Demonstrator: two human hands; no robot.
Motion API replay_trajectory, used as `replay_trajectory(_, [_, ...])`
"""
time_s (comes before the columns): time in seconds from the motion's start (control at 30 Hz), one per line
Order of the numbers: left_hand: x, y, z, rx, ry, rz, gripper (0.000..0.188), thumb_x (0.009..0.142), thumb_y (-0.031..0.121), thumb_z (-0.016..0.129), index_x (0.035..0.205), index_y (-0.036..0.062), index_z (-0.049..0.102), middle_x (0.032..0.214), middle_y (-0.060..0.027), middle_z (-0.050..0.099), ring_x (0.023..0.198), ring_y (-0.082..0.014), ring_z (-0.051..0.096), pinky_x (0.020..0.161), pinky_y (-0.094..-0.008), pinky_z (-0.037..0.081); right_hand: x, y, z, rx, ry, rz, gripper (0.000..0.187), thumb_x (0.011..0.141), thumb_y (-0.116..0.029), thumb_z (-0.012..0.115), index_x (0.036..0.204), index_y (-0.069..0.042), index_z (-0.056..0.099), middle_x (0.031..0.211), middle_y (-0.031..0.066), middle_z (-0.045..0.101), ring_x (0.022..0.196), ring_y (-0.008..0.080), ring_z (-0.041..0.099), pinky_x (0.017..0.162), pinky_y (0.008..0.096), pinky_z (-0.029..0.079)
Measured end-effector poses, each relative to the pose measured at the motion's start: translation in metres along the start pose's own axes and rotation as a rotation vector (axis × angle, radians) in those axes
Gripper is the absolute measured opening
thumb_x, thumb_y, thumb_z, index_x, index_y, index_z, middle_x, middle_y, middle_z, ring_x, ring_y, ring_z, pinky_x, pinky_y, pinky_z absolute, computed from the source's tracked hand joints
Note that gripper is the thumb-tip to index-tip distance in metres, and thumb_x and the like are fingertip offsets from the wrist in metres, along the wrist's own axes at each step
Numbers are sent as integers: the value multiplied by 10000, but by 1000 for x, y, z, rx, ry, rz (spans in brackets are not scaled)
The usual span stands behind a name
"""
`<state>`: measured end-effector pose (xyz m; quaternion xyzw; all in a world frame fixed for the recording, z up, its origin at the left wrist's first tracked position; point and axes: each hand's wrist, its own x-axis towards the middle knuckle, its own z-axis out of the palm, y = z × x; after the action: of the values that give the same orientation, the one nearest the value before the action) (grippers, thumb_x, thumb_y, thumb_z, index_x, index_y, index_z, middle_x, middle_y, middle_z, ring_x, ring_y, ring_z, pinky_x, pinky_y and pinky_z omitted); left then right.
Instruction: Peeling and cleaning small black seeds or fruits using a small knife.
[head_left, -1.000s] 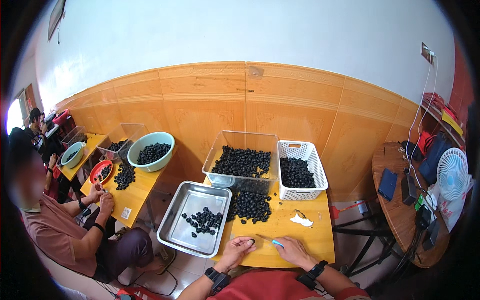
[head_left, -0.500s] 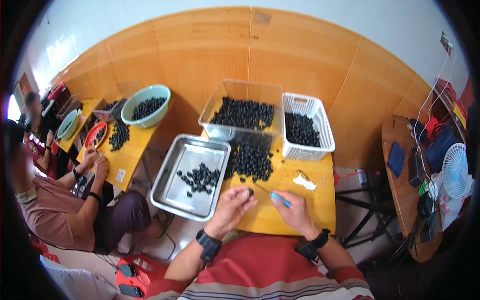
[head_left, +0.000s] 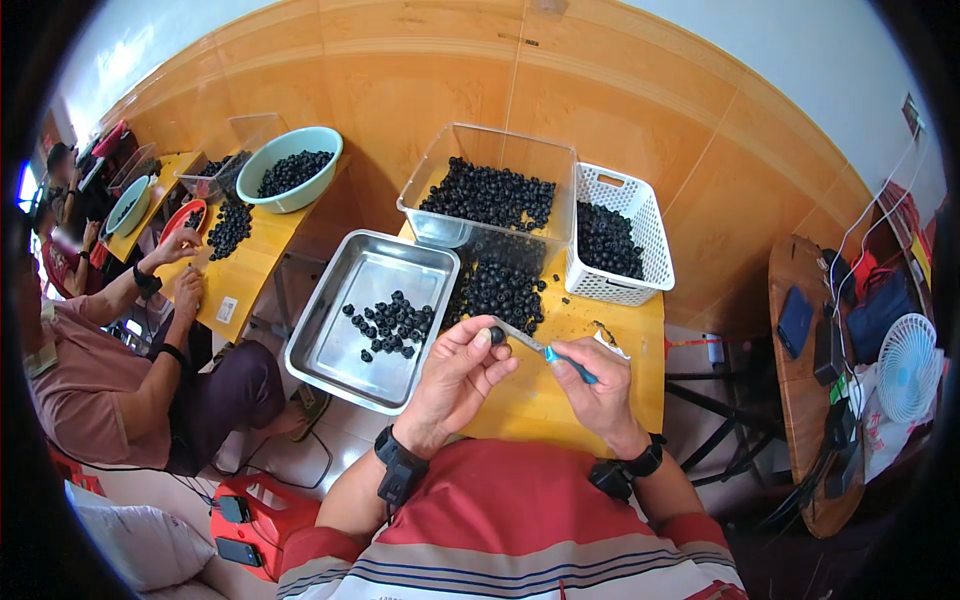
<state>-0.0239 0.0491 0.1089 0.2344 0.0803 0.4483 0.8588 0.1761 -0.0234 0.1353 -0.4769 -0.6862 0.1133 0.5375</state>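
Observation:
Between the thumb and fingers of my left hand (head_left: pixel 445 385) is a small round black piece (head_left: pixel 497 336), held over the near part of the yellow table (head_left: pixel 610 320). My right hand (head_left: pixel 600 390) is closed round the blue handle of a thin-bladed knife (head_left: pixel 522 338). Its metal blade points left, and the tip is at the piece; I cannot tell if it cuts in. Just beyond my hands lies a loose pile of black pieces (head_left: pixel 500 295). A steel tray (head_left: pixel 345 285) to the left of my left hand has several more in it.
A clear plastic bin (head_left: pixel 565 195) and a white perforated basket (head_left: pixel 615 290), both with black pieces, stand at the back. To the left, a co-worker (head_left: pixel 110 400) sits at another yellow table with a pale green basin (head_left: pixel 310 193). A brown table (head_left: pixel 800 420) with a fan (head_left: pixel 908 365) is at right.
My hands have come closer together and moved slightly up. The knife's blade has come up to the black piece. The whole view has shifted a little.

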Motion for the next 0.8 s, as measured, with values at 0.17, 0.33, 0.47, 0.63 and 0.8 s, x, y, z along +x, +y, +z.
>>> replay_trajectory(0.17, [-1,-4,0,-56,-14,-11,202,999,135,630,1187,63,649,1025,-44,683,945,-161,673,908,-353,602,-4,-3,-3,31,2,5,193,920,-92,723,1067,31,710,901,135,711,758,199,681,661,291,528])
replay_trajectory(0.33, [-5,-10,-5,-86,-14,-50,182,1008,125,615,1177,71,658,1027,-48,698,960,-155,682,918,-357,600,-14,-1,-2,43,-46,33,199,912,-77,728,1078,31,704,920,144,714,803,211,690,698,292,537])
replay_trajectory(0.47, [-9,-12,-10,-109,7,-37,189,1007,117,615,1187,69,649,1040,-50,698,954,-152,685,920,-355,601,-16,1,2,53,-45,1,190,908,-75,734,1067,26,710,914,135,710,767,195,683,664,280,529])
replay_trajectory(0.63, [-15,-13,-12,-124,48,-37,187,1006,112,615,1184,63,644,1049,-52,694,957,-151,683,924,-354,600,-18,-1,7,44,-62,-14,179,904,-68,737,1057,22,717,902,124,704,731,174,669,630,269,517])
replay_trajectory(0.8, [-19,-15,-14,-145,46,-22,206,1000,108,619,1200,60,626,1058,-52,689,963,-152,678,928,-353,599,-20,-1,11,44,-68,-10,177,894,-52,744,1055,18,720,896,120,700,725,171,663,626,269,517])
